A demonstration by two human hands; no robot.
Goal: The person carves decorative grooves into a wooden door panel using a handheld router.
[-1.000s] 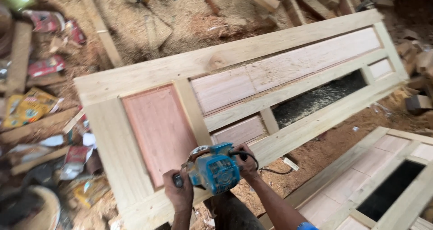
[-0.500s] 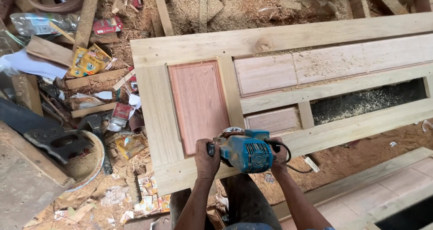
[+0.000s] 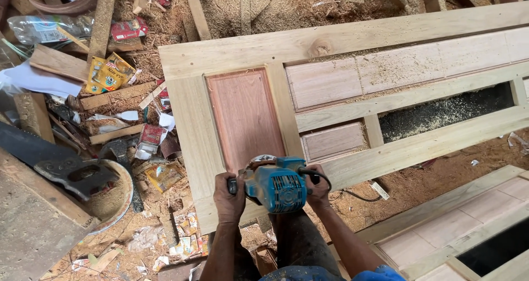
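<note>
A pale wooden door (image 3: pixel 352 38) lies flat in front of me, with a reddish inset panel (image 3: pixel 245 115) near its left end and lighter panels further right. A blue power tool (image 3: pixel 275 186) rests on the door's near rail. My left hand (image 3: pixel 228 195) grips the tool's left handle. My right hand (image 3: pixel 318 188) grips its right side, where a black cord leaves it. My legs show below the tool.
A second door frame (image 3: pixel 457 226) lies at the lower right. Sawdust covers the ground. Wood offcuts, wrappers and a hammer (image 3: pixel 124 165) litter the left side. A round container of sawdust (image 3: pixel 113 198) and a dark board sit at the lower left.
The view has shifted so the door sits further right and closer in the frame. Both hands stay on the blue tool at the door's near rail.
</note>
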